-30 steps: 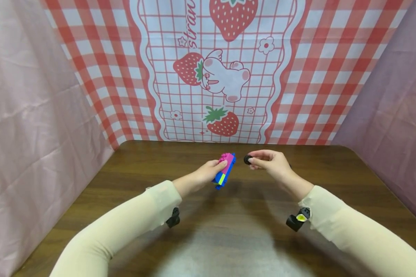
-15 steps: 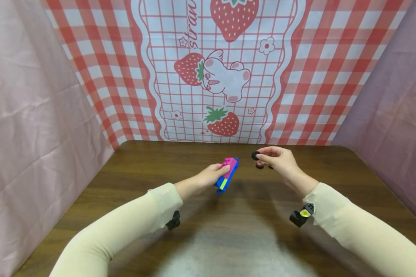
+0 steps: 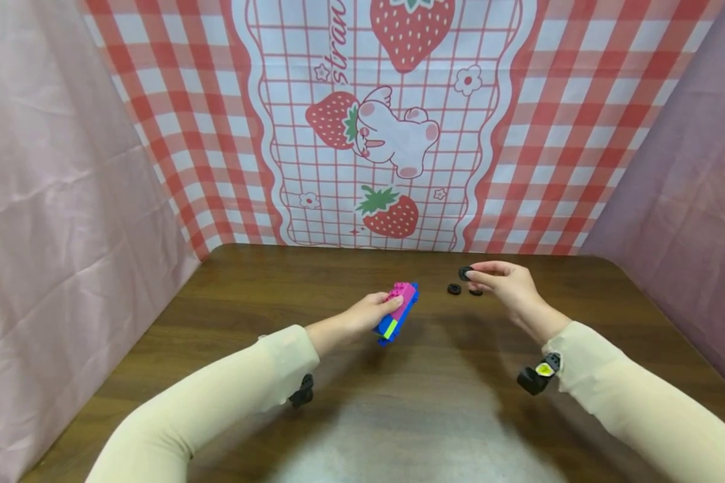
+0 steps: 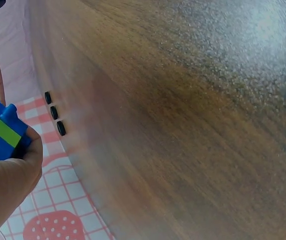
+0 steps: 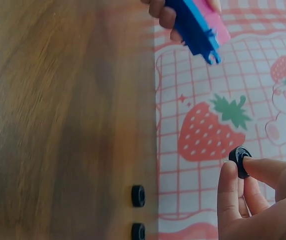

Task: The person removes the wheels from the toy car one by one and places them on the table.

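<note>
My left hand (image 3: 371, 312) grips a build of toy bricks (image 3: 403, 302), pink on top and blue below with a yellow-green strip. In the right wrist view, small blue clips stick out from the underside of the toy-brick build (image 5: 195, 30). Between thumb and fingers, my right hand (image 3: 510, 288) pinches a small black toy wheel (image 5: 239, 161), held above the table and apart from the bricks. Under that hand lie more black wheels (image 3: 454, 289). The left wrist view has three wheels (image 4: 54, 112) in a row on the table; the head view hides part of that row.
The brown wooden table (image 3: 362, 416) ends at a checked strawberry-print cloth (image 3: 393, 134) hung behind it. Pink curtains (image 3: 66, 201) close off both sides. A black wrist camera (image 3: 538, 374) sits under each sleeve.
My right hand has drawn back to the right with its wheel, bringing a loose wheel on the table into sight. My left hand and the bricks have shifted slightly right and nearer.
</note>
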`<move>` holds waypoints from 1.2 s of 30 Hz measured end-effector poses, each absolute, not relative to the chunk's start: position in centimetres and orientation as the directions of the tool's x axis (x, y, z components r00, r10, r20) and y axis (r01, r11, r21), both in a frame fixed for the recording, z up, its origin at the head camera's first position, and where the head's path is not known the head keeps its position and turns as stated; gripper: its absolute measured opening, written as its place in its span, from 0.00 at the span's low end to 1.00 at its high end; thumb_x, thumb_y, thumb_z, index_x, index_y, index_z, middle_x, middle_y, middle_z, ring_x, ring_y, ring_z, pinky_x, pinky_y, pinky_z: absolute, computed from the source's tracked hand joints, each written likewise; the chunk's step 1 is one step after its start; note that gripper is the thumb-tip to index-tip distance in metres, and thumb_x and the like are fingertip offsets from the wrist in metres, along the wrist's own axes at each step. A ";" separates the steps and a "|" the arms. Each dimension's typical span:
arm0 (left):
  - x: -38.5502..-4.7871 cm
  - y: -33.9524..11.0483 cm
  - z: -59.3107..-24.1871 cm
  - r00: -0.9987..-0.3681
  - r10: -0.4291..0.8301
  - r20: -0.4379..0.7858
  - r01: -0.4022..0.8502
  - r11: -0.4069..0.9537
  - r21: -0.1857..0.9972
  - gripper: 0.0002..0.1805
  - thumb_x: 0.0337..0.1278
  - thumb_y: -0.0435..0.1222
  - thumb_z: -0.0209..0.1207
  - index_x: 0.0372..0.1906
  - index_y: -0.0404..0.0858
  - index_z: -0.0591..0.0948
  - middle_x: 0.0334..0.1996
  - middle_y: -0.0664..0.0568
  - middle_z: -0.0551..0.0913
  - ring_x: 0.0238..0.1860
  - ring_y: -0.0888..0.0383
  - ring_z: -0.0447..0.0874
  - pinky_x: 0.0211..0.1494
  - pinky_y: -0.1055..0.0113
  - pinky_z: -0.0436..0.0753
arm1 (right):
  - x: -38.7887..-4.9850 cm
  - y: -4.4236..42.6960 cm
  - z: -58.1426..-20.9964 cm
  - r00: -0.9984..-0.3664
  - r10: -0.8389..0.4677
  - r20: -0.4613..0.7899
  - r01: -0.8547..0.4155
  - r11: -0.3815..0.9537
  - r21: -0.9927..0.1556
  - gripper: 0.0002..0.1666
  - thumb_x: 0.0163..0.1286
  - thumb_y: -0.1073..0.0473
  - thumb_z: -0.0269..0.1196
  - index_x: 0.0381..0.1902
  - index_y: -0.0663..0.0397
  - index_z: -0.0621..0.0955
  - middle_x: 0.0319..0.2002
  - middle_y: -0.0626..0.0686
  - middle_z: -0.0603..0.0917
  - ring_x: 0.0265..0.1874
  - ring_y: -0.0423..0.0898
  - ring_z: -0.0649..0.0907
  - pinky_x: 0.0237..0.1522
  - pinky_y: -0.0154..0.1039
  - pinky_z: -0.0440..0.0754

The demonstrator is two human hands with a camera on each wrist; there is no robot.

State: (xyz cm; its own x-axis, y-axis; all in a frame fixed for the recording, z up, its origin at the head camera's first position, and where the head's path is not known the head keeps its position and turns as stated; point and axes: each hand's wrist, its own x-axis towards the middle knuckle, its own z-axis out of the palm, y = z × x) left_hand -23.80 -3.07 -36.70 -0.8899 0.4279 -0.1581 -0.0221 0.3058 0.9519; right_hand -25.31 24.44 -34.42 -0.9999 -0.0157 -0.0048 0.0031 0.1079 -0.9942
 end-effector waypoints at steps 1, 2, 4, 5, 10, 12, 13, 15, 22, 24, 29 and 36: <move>-23.8 -3.0 -36.7 -0.889 0.431 -0.157 -0.021 0.305 0.952 0.25 0.74 0.44 0.46 0.57 0.25 0.72 0.28 0.52 0.77 0.26 0.63 0.76 0.31 0.73 0.77 | -25.4 24.7 -34.5 -1.000 -0.013 -0.014 0.013 0.115 -0.993 0.12 0.67 0.60 0.64 0.46 0.60 0.80 0.28 0.37 0.86 0.29 0.34 0.87 0.47 0.28 0.81; -23.7 -3.0 -36.8 -0.887 0.435 -0.156 -0.018 0.303 0.953 0.24 0.74 0.43 0.46 0.57 0.24 0.72 0.28 0.52 0.77 0.26 0.63 0.76 0.31 0.73 0.77 | -25.4 24.9 -34.6 -1.000 -0.006 -0.021 0.020 0.118 -0.993 0.13 0.67 0.60 0.64 0.46 0.60 0.80 0.29 0.37 0.86 0.29 0.34 0.87 0.48 0.29 0.81; -23.7 -2.9 -36.8 -0.885 0.438 -0.158 -0.022 0.300 0.954 0.24 0.74 0.43 0.46 0.58 0.24 0.71 0.27 0.52 0.77 0.25 0.63 0.76 0.31 0.73 0.77 | -25.6 25.3 -34.7 -0.999 0.010 -0.036 0.037 0.134 -0.990 0.14 0.67 0.58 0.64 0.47 0.59 0.80 0.29 0.37 0.86 0.30 0.34 0.87 0.48 0.29 0.81; -23.7 -2.9 -36.8 -0.884 0.439 -0.160 -0.026 0.296 0.955 0.24 0.74 0.43 0.46 0.58 0.24 0.71 0.28 0.52 0.77 0.25 0.63 0.76 0.31 0.73 0.77 | -25.6 25.5 -34.7 -0.999 0.019 -0.040 0.042 0.143 -0.989 0.13 0.67 0.58 0.64 0.47 0.58 0.80 0.28 0.36 0.86 0.30 0.34 0.87 0.47 0.28 0.80; -23.6 -3.1 -36.7 -0.884 0.435 -0.172 -0.038 0.299 0.953 0.24 0.74 0.43 0.46 0.59 0.25 0.71 0.29 0.51 0.76 0.27 0.63 0.76 0.31 0.73 0.77 | -26.2 26.7 -35.0 -0.997 0.070 -0.044 0.055 0.159 -0.986 0.13 0.68 0.59 0.63 0.47 0.60 0.79 0.26 0.36 0.86 0.29 0.35 0.87 0.39 0.26 0.82; -23.7 -3.2 -36.7 -0.883 0.436 -0.174 -0.041 0.298 0.954 0.24 0.74 0.43 0.46 0.59 0.26 0.71 0.29 0.51 0.76 0.27 0.63 0.76 0.32 0.73 0.77 | -26.5 27.3 -35.1 -0.994 0.094 -0.046 0.063 0.184 -0.981 0.15 0.68 0.59 0.63 0.49 0.62 0.79 0.25 0.35 0.85 0.29 0.35 0.87 0.42 0.28 0.82; -23.7 -3.2 -36.6 -0.882 0.437 -0.178 -0.046 0.295 0.954 0.24 0.74 0.43 0.46 0.59 0.26 0.71 0.29 0.51 0.76 0.27 0.63 0.76 0.32 0.73 0.77 | -26.6 27.6 -35.1 -0.993 0.106 -0.051 0.073 0.207 -0.976 0.17 0.68 0.58 0.63 0.51 0.62 0.79 0.25 0.35 0.85 0.29 0.34 0.87 0.47 0.31 0.82; -23.7 -3.3 -36.6 -0.879 0.442 -0.181 -0.049 0.294 0.955 0.24 0.74 0.43 0.46 0.59 0.26 0.71 0.29 0.51 0.77 0.27 0.62 0.76 0.32 0.72 0.78 | -27.0 28.3 -35.3 -0.990 0.131 -0.055 0.086 0.245 -0.966 0.21 0.68 0.57 0.63 0.54 0.65 0.77 0.25 0.33 0.84 0.29 0.34 0.87 0.55 0.36 0.79; -23.6 -3.5 -36.7 -0.874 0.450 -0.184 -0.046 0.300 0.953 0.25 0.74 0.44 0.46 0.58 0.26 0.71 0.29 0.51 0.77 0.27 0.62 0.77 0.32 0.72 0.78 | -28.1 30.6 -36.4 -0.982 0.176 -0.074 0.118 0.256 -0.960 0.24 0.68 0.58 0.63 0.57 0.67 0.75 0.23 0.33 0.84 0.29 0.33 0.87 0.44 0.29 0.82; -23.5 -3.5 -36.8 -0.872 0.453 -0.186 -0.043 0.308 0.951 0.25 0.74 0.44 0.45 0.59 0.26 0.71 0.29 0.50 0.77 0.27 0.62 0.77 0.32 0.72 0.78 | -28.3 31.2 -36.7 -0.979 0.185 -0.086 0.128 0.231 -0.965 0.20 0.68 0.60 0.63 0.54 0.65 0.77 0.22 0.35 0.84 0.27 0.34 0.87 0.37 0.25 0.82; -23.5 -3.7 -37.0 -0.867 0.459 -0.193 -0.040 0.322 0.946 0.25 0.75 0.45 0.45 0.60 0.26 0.71 0.30 0.49 0.78 0.28 0.61 0.78 0.33 0.70 0.80 | -28.7 32.6 -37.4 -0.972 0.204 -0.113 0.143 0.139 -0.980 0.08 0.67 0.65 0.62 0.44 0.60 0.78 0.20 0.38 0.84 0.23 0.36 0.86 0.34 0.30 0.84; -23.5 -3.8 -37.0 -0.863 0.469 -0.187 -0.027 0.327 0.945 0.25 0.74 0.45 0.45 0.57 0.26 0.71 0.28 0.52 0.77 0.26 0.63 0.77 0.31 0.73 0.78 | -29.2 33.9 -38.4 -0.947 0.252 -0.197 0.230 0.111 -0.967 0.10 0.67 0.69 0.59 0.46 0.63 0.76 0.18 0.39 0.82 0.21 0.36 0.86 0.35 0.32 0.85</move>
State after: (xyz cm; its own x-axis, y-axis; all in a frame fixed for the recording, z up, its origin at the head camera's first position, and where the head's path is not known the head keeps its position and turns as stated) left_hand -23.55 -3.78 -37.03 -0.8633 0.4687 -0.1872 -0.0273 0.3271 0.9446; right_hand -29.18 33.90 -38.36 -0.9475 0.2519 -0.1970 0.2305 0.1107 -0.9668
